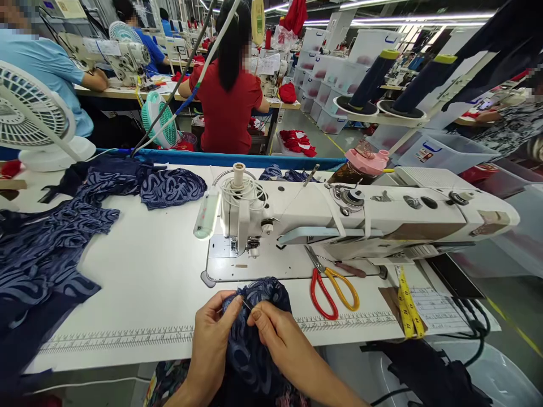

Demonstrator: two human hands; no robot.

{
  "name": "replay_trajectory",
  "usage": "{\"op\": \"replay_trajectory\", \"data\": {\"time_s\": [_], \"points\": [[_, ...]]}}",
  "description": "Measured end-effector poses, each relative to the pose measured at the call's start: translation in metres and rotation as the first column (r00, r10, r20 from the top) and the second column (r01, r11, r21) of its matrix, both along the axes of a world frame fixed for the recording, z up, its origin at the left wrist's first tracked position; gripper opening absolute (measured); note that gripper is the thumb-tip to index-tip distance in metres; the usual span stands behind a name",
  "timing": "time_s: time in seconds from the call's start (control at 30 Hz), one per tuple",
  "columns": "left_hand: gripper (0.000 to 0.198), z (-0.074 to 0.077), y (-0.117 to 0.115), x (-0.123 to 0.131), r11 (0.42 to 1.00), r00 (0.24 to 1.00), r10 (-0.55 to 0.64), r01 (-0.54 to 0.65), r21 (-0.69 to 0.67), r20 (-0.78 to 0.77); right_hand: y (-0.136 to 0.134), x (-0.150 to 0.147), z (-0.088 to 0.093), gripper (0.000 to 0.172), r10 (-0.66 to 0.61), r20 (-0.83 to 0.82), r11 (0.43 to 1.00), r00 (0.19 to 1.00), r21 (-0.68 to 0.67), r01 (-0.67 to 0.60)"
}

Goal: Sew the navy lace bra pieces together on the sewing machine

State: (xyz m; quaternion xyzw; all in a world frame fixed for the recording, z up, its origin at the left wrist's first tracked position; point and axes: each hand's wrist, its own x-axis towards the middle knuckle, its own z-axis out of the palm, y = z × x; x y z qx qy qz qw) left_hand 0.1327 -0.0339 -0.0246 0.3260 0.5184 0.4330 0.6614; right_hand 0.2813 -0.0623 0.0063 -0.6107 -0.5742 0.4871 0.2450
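The dark navy lace fabric piece [254, 333], soft and patterned with raised paler swirls, lies bunched at the near edge of the white laminate desk [148, 282] and spills over that edge toward the lap. The left hand [212, 333] pinches its upper left fold, fingers closed on the cloth. The right hand [275, 333] meets it from the right, thumb and forefinger pressed together on the lace and on a thin dark tool whose kind cannot be told.

Just beyond the fabric sits the white, smooth-bodied industrial sewing machine [360, 217], its flat metal needle plate close to the fabric's far edge. Red-and-yellow-handled scissors [333, 288] lie to the right, near the right hand but apart from it, and a yellow tape measure [408, 305] lies further right. A printed ruler strip [119, 338] runs along the desk's front edge. A heap of the same navy lace [46, 249] covers the left side; between it and the hands the desk surface is bare.
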Motion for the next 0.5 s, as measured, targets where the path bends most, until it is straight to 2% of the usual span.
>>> {"op": "replay_trajectory", "data": {"time_s": [0.5], "points": [[0.031,-0.0034,0.0002,0.0009,0.999,0.997,-0.028,0.031,0.036,-0.069,0.0001,0.0008,0.0033,0.041,-0.002,0.014,1.0,1.0,-0.005,0.002]]}}
